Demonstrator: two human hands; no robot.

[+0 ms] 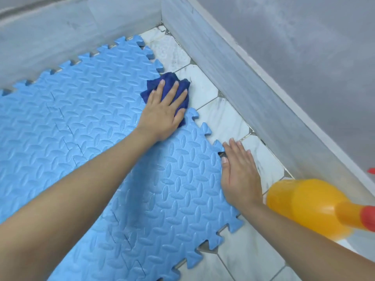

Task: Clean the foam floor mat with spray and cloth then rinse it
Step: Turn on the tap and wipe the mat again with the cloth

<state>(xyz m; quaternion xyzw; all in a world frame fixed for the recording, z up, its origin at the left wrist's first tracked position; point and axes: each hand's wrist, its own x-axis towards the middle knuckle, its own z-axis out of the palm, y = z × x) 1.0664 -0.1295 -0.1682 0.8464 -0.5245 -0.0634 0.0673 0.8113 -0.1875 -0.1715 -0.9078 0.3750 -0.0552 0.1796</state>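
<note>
light blue interlocking foam mat [91,122] lies flat; crumpled dark blue cloth [168,83] on its edge; orange spray bottle [304,203] just beside it.

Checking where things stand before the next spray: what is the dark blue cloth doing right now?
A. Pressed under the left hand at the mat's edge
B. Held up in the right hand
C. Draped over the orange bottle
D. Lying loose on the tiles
A: the left hand lies flat on the dark blue cloth at the foam mat edge, while the right hand rests at the mat's border.
</note>
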